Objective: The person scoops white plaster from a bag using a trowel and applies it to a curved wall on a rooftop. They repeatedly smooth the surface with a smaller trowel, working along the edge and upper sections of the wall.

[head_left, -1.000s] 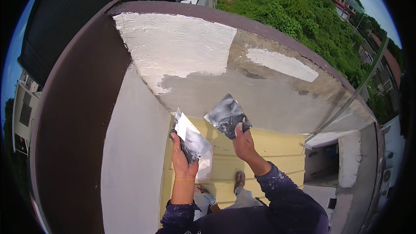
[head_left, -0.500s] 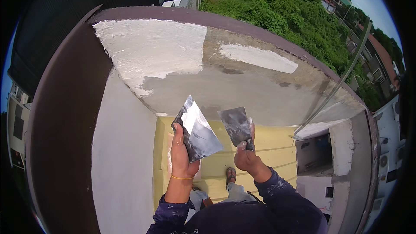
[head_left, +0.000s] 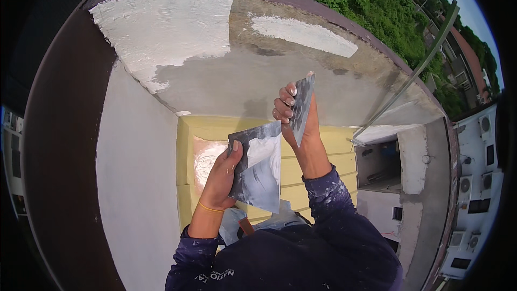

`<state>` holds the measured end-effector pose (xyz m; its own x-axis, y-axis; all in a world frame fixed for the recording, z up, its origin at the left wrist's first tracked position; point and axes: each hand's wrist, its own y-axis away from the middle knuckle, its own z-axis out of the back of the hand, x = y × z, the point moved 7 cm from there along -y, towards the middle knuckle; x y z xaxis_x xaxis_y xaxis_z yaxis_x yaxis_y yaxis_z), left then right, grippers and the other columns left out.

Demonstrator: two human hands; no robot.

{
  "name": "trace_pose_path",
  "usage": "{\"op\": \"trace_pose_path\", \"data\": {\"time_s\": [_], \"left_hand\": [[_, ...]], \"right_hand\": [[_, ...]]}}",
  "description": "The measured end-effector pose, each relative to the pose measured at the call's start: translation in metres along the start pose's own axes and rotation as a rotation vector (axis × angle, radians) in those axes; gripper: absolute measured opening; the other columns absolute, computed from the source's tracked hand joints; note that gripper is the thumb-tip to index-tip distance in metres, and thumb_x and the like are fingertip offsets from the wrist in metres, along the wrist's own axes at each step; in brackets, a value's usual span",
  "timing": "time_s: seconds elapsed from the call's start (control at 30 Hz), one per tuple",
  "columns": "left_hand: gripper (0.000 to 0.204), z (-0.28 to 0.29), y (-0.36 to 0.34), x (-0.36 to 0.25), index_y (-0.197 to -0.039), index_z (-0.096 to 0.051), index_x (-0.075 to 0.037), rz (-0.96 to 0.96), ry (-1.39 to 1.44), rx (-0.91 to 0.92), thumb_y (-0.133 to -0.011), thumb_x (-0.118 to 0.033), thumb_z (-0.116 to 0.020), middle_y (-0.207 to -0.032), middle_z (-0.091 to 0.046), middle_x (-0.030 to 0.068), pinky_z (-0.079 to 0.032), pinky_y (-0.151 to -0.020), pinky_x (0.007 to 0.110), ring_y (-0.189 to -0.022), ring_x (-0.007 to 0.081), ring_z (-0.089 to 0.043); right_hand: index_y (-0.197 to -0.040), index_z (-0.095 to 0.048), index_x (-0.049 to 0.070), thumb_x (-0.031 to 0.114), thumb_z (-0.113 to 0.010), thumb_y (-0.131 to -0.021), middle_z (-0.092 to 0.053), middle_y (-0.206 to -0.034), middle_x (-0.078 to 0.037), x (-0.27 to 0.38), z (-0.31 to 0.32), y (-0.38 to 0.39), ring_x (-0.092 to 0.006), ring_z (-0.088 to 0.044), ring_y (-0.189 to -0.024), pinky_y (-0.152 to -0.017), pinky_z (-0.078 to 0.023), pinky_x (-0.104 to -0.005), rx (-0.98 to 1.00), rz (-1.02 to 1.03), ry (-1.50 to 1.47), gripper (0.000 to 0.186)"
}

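Note:
My left hand (head_left: 216, 179) grips a square metal putty plate (head_left: 260, 183) with a smear of white compound across it. My right hand (head_left: 284, 105), higher and to the right, has its fingers curled on a second, smudged metal plate (head_left: 301, 108) tilted nearly on edge. The two plates are close, the right one above the left one. In front of me is a grey parapet wall (head_left: 280, 81) with a large white coated patch (head_left: 161, 29) and a narrower white strip (head_left: 301, 35). A white powdery heap (head_left: 204, 164) on a pinkish sheet shows left of the left plate.
Below lies yellow ribbed roofing (head_left: 334, 156). A dark brown wall (head_left: 59, 161) rises at left. A long metal bar (head_left: 409, 78) leans over the parapet at right, near a recessed opening (head_left: 379, 161). Greenery (head_left: 350, 0) and buildings lie beyond.
My right hand has risen and turned, so its plate now stands on edge with my fingertips showing. The left plate has turned, and the view has shifted, placing the parapet higher in the picture.

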<state>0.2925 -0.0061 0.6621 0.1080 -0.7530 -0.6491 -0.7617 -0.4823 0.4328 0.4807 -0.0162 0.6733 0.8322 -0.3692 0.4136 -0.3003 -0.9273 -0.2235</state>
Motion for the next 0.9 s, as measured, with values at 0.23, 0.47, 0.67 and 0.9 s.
{"op": "trace_pose_path", "data": {"time_s": [0.23,0.47,0.67,0.9], "left_hand": [[0.050,0.011,0.001,-0.025,-0.132,-0.054,-0.003,-0.067,0.021,-0.088,-0.103,-0.044,-0.053,-0.122,-0.064,0.0068,-0.053,-0.090,0.033,-0.105,0.0153,-0.064],[0.054,0.030,0.012,-0.077,-0.132,-0.053,-0.001,-0.553,-0.076,-0.245,-0.105,-0.048,-0.048,-0.125,-0.061,0.0059,-0.048,-0.096,0.030,-0.110,0.0138,-0.060],[0.050,0.022,0.033,-0.086,-0.115,-0.056,0.003,-0.878,-0.427,-0.459,-0.107,-0.044,-0.045,-0.103,-0.060,0.0053,-0.045,-0.080,0.030,-0.092,0.0132,-0.054],[0.043,0.027,0.046,-0.058,-0.111,-0.061,0.003,-0.631,-0.560,-0.325,-0.106,-0.038,-0.050,-0.096,-0.065,0.0049,-0.048,-0.077,0.029,-0.083,0.0128,-0.057]], "right_hand": [[-0.098,-0.055,0.011,0.047,-0.057,-0.101,-0.049,-0.081,0.005,-0.082,0.022,0.063,-0.0067,-0.046,-0.071,-0.067,-0.044,-0.0256,-0.429,-0.129,0.605,0.036],[-0.129,-0.056,0.001,0.026,-0.061,-0.101,-0.065,-0.114,-0.005,-0.014,0.006,0.091,-0.0133,-0.064,-0.102,-0.091,-0.051,-0.0296,-0.443,-0.218,0.204,0.037],[-0.141,-0.046,-0.001,0.021,-0.059,-0.102,-0.061,-0.123,-0.009,-0.029,-0.052,0.050,-0.0139,-0.056,-0.113,-0.100,-0.044,-0.0315,-0.507,0.040,0.720,0.047],[-0.133,-0.048,-0.004,0.026,-0.054,-0.105,-0.060,-0.119,-0.015,0.005,-0.086,0.026,-0.0215,-0.060,-0.107,-0.090,-0.052,-0.0343,-0.234,0.403,1.062,0.042]]}}
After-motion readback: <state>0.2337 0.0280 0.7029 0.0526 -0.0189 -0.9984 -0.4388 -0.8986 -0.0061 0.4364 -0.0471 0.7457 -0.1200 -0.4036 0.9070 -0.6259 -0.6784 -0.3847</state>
